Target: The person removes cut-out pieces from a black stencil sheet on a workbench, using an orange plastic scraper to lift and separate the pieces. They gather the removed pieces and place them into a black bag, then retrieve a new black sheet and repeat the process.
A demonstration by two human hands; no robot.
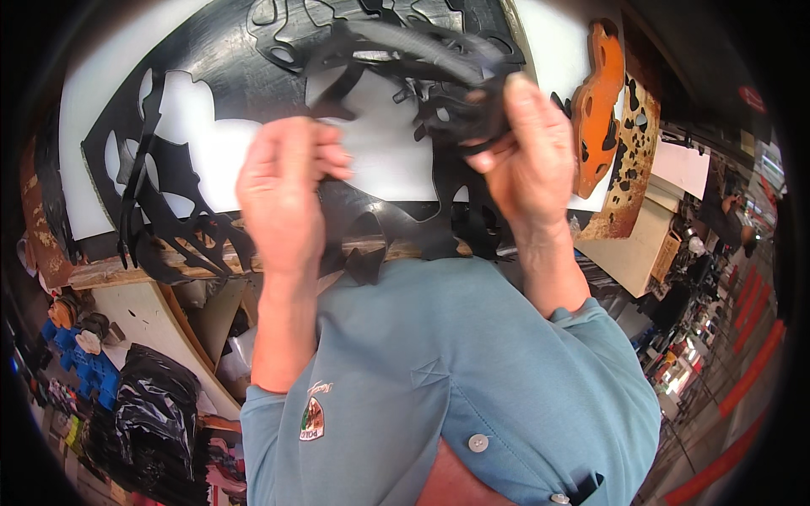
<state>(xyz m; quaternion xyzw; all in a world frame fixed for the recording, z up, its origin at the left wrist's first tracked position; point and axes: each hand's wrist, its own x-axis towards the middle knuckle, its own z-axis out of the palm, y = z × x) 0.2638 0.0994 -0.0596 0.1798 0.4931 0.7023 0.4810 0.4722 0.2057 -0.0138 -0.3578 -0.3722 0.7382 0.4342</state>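
Observation:
In my right hand [536, 152] is a black cut-out sheet offcut [472, 114], a thin web full of holes, pinched between thumb and fingers and blurred by motion. My left hand [287, 185] has its fingers curled beside the left end of this web; the blur hides what they hold, if anything. Beneath both hands lies a large black sheet [211, 46] with shaped openings, over a white board [375, 156]. More black web [181, 232] hangs over the near edge at the left. Leather or rubber, I cannot tell.
An orange flat shaped piece with dark holes [597, 110] lies at the right, beside a rusty perforated plate [631, 169]. Below the left edge are a black plastic bag [156, 413] and a blue crate [89, 363]. Farther right, another person [727, 223] is partly visible.

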